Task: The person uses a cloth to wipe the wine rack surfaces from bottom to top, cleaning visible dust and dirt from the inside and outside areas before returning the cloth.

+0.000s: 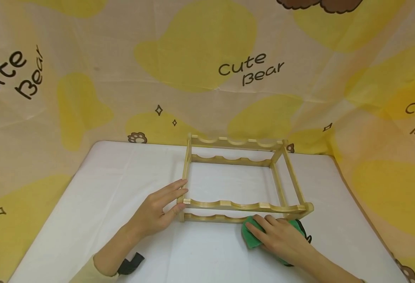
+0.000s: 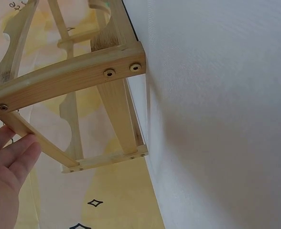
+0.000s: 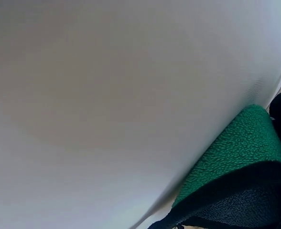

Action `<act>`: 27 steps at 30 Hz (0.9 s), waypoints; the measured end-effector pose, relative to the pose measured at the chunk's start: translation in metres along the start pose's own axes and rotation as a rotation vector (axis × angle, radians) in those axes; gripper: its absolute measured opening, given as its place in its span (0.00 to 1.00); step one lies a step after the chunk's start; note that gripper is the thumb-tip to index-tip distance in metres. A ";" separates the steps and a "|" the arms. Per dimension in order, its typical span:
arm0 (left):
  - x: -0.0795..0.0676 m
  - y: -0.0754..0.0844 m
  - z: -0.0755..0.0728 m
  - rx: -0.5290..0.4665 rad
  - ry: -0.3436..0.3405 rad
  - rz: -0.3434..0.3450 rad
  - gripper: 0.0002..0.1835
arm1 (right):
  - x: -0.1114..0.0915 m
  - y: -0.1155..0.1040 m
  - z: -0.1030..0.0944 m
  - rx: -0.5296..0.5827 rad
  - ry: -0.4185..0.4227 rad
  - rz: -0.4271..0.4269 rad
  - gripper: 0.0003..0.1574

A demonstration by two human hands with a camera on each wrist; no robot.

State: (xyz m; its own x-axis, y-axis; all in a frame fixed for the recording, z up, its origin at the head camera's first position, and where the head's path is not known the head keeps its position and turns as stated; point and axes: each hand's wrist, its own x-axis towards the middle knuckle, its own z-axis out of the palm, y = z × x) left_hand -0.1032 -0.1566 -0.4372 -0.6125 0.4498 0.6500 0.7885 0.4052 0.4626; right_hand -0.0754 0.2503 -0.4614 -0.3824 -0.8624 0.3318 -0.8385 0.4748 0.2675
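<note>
A light wooden rack point(image 1: 244, 207) with scalloped rails stands on the white table. My left hand point(image 1: 158, 208) holds its left side near the front corner, fingers on the side bar and thumb lower down. In the left wrist view, the fingers of that hand point(image 2: 9, 164) meet a thin slat point(image 2: 45, 145); the thumb is mostly hidden. My right hand point(image 1: 281, 237) grips a folded green cloth point(image 1: 250, 237) with a dark edge against the rack's lower front rail. The right wrist view shows the bunched cloth point(image 3: 236, 143), but not the fingers.
The white tabletop point(image 1: 133, 165) extends around the rack. A black strap piece point(image 1: 131, 264) shows by the left wrist. Behind and at both sides hangs a yellow-patterned fabric point(image 1: 200, 47), close to the rack's back end.
</note>
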 end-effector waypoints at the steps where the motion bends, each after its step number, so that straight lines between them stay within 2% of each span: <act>1: 0.000 0.000 0.000 0.000 -0.002 -0.004 0.20 | 0.002 -0.001 0.001 0.004 -0.004 -0.005 0.39; 3: 0.000 0.001 -0.001 -0.001 -0.006 -0.011 0.19 | 0.008 -0.002 0.002 0.006 -0.009 -0.013 0.39; 7: 0.000 0.002 -0.001 -0.005 -0.013 -0.014 0.19 | 0.018 -0.004 0.004 0.003 -0.032 -0.036 0.25; 8: 0.001 0.002 -0.001 -0.005 -0.013 -0.013 0.19 | 0.021 -0.005 0.005 -0.001 -0.034 -0.040 0.27; 11: 0.001 0.002 -0.001 -0.003 -0.013 -0.012 0.19 | 0.031 -0.008 0.007 -0.010 -0.047 -0.054 0.44; 13: 0.000 0.001 -0.001 -0.002 -0.013 -0.012 0.19 | 0.038 -0.010 0.008 -0.014 -0.049 -0.065 0.48; 15: 0.000 0.001 -0.001 -0.003 -0.012 -0.014 0.19 | 0.045 -0.012 0.010 -0.017 -0.050 -0.079 0.44; 18: 0.000 0.000 0.000 -0.004 -0.009 -0.012 0.19 | 0.055 -0.016 0.012 -0.017 -0.044 -0.090 0.24; 19: 0.000 0.000 0.000 -0.005 -0.007 -0.011 0.19 | 0.059 -0.018 0.012 -0.017 -0.041 -0.089 0.22; 23: -0.001 0.001 0.000 -0.003 -0.007 -0.018 0.19 | 0.074 -0.026 0.015 -0.037 -0.033 -0.080 0.37; 27: -0.001 0.002 -0.002 -0.006 -0.021 -0.039 0.20 | 0.089 -0.036 0.018 -0.075 -0.034 -0.080 0.37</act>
State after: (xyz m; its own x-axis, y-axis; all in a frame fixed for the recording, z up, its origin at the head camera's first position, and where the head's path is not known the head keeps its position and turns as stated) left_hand -0.1007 -0.1575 -0.4360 -0.6441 0.4500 0.6186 0.7640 0.4185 0.4910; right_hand -0.0864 0.1534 -0.4579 -0.3296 -0.9029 0.2761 -0.8359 0.4150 0.3593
